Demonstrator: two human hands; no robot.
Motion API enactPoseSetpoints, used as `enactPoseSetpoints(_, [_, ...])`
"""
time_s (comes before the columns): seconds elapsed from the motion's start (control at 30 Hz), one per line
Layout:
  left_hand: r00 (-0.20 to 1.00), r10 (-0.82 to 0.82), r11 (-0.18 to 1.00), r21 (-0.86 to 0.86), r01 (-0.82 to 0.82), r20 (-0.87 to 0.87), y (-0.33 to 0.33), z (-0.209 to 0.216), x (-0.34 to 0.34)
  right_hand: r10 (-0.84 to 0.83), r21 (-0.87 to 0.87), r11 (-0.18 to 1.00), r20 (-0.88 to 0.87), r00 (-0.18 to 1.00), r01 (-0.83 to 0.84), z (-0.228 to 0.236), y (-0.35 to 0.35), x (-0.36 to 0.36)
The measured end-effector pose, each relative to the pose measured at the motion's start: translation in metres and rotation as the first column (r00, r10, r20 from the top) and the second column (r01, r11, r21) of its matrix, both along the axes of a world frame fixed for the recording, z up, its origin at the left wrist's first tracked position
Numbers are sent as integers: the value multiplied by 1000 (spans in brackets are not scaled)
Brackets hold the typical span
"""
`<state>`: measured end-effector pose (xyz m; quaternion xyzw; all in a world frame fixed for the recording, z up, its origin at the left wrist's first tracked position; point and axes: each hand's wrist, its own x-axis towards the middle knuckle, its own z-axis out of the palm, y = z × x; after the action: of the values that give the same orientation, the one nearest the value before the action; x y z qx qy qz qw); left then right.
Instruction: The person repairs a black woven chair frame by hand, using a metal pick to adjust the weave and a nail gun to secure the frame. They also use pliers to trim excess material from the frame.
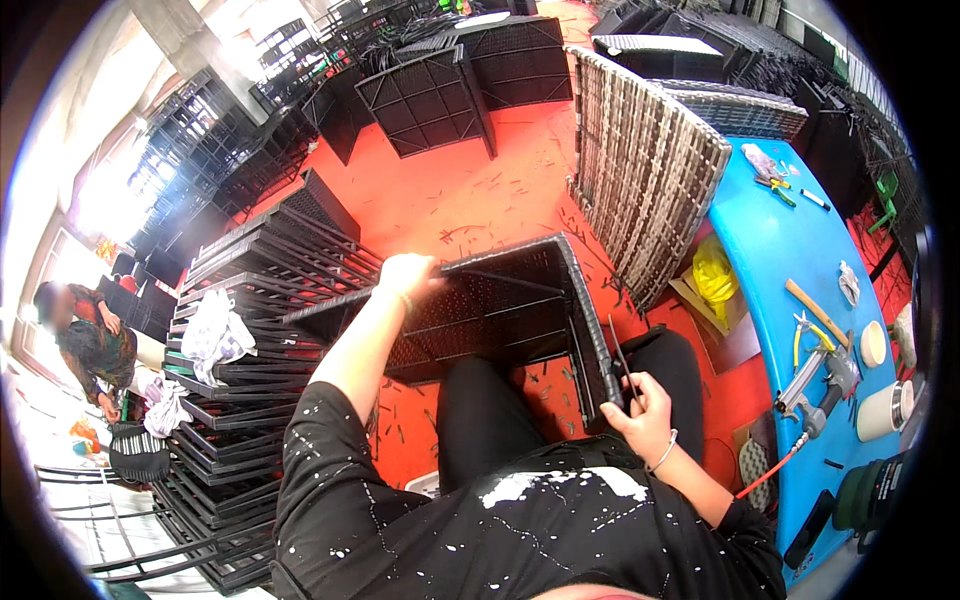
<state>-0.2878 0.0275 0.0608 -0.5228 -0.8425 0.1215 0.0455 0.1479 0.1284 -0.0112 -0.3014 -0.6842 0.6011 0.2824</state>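
Observation:
A black woven wicker furniture frame point(575, 300) stands tilted before me, between and over my knees, with its open inside showing. My left hand point(408, 276) is closed over its upper rim, and the fingertips are partly hidden behind it. At the frame's right-hand edge, my right hand point(645, 415) pinches a thin dark wicker strip point(619, 350), which sticks up away from me. That hand's thumb lies close to the frame's near right corner.
Black slatted frames point(225, 430) are stacked at left, with a white cloth point(215, 335) on top. At right, a blue table point(740, 180) carries a hammer point(815, 310), a staple gun point(820, 385) and pliers. Grey-brown woven panels point(640, 170) stand beside it. Strip scraps litter the red floor. Another person point(95, 345) is far left.

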Motion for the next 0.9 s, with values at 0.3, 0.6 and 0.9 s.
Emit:
enactPoseSetpoints(0.3, [994, -78, 996, 26, 80, -74, -46, 1, 22, 130, 163, 980, -102, 986, -112, -30, 1, 20])
enactPoseSetpoints(0.6, [975, 123, 990, -97, -107, 183, -49, 16, 46, 236, 223, 950, -54, 970, -219, -35, 6, 26])
enactPoseSetpoints(0.9, [607, 70, 953, 127, -276, 792, 55, -6, -11, 104, -183, 976, -91, 990, -119, -23, 26, 8])
